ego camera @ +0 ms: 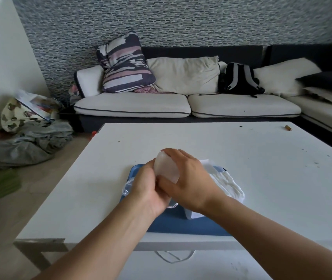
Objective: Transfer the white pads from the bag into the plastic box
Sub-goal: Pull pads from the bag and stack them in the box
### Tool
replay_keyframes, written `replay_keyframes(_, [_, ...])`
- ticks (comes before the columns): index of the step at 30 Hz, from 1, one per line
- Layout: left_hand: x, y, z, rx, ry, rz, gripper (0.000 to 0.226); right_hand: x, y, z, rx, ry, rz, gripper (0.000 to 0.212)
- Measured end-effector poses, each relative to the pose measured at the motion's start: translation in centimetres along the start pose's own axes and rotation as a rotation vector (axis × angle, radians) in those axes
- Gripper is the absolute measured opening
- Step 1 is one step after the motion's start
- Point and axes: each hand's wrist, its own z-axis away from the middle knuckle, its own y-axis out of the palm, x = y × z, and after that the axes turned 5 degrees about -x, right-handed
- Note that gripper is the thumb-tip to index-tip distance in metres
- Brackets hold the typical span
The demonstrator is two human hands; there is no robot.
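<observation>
Both hands meet over a blue tray [183, 225] near the table's front edge. My right hand [189, 178] curls over a stack of white pads [166, 168] and grips it from above. My left hand [148, 188] holds the same stack from the left and below. Under the hands shows a bit of clear plastic [127, 186]; whether it is the bag or the box I cannot tell. More white pads [229, 182] lie in a loose pile on the tray's right side, by a white and blue package [191, 214].
The white table [262, 158] carries a small brown object [288, 128] at its far right corner. Behind stands a sofa [181, 104] with cushions and a black backpack [239, 79]. Grey cloth [29, 144] and bags lie on the floor to the left.
</observation>
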Motion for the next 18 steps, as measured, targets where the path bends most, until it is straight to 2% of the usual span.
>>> replay_keyframes(2, [-0.1, -0.2, -0.2, -0.011, -0.013, -0.038, 0.026, -0.1, 0.0, 0.1, 0.035, -0.009, -0.001, 0.046])
replay_keyframes(4, [-0.4, -0.5, -0.7, -0.059, -0.021, -0.052, 0.033, -0.3, 0.2, 0.3, 0.119, -0.036, -0.004, 0.035])
replay_keyframes(6, [-0.6, -0.9, -1.2, -0.104, 0.002, -0.061, 0.028, -0.4, 0.3, 0.6, 0.172, -0.032, -0.064, 0.026])
replay_keyframes(7, [-0.7, -1.0, -1.3, -0.108, 0.026, -0.085, 0.021, -0.6, 0.3, 0.5, 0.168, -0.011, -0.107, 0.025])
replay_keyframes(10, [-0.8, -0.6, -1.2, -0.100, 0.062, -0.147, 0.023, -1.3, -0.3, -0.4, 0.184, 0.094, -0.148, 0.034])
replay_keyframes(11, [-0.6, -0.3, -1.2, -0.095, 0.083, -0.170, 0.020, -1.7, -0.3, -0.7, 0.194, 0.132, -0.155, 0.031])
replay_keyframes(13, [-0.3, 0.2, -1.2, -0.087, 0.130, -0.267, 0.025, -2.5, -0.5, -1.0, 0.204, 0.242, -0.195, 0.014])
replay_keyframes(15, [0.1, 0.4, -1.5, -0.066, 0.185, -0.375, 0.031, -3.7, -1.2, -1.3, 0.247, 0.428, -0.357, 0.015])
replay_keyframes(16, [0.4, 0.4, -1.8, -0.070, 0.255, -0.494, 0.034, -4.4, -1.8, -1.4, 0.253, 0.539, -0.465, 0.020])
replay_keyframes(18, [0.9, -0.5, -2.7, -0.040, 0.562, -0.937, 0.037, -5.5, -3.4, -1.7, 0.188, 0.763, -0.601, 0.029])
